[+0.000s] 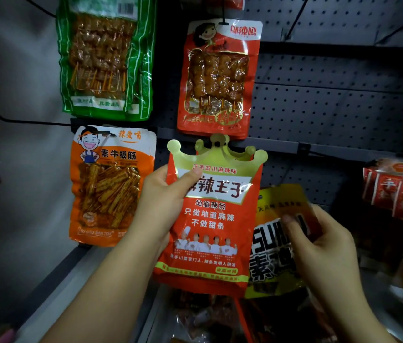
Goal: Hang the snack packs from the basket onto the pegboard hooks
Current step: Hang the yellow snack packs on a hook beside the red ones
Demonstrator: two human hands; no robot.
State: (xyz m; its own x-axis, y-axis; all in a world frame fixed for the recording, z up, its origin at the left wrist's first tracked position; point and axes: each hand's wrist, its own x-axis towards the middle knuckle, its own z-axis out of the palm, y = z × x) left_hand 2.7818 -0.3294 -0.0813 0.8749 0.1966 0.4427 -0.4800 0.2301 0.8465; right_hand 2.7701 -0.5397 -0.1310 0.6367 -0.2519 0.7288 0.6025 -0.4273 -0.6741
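Below the crown pack [210,214] in left fingers [190,180], blurred yellow pack [282,231], half-hidden, pinched by right fingers [292,226].

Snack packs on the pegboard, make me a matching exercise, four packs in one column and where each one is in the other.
Packs:
1. green skewer pack
2. orange pack with a cartoon face
3. red crown-topped pack
4. yellow and black pack

Places:
A. held in the right hand
B. hanging top left
C. held in the left hand
D. hanging lower left

Pairs: 1-B, 2-D, 3-C, 4-A
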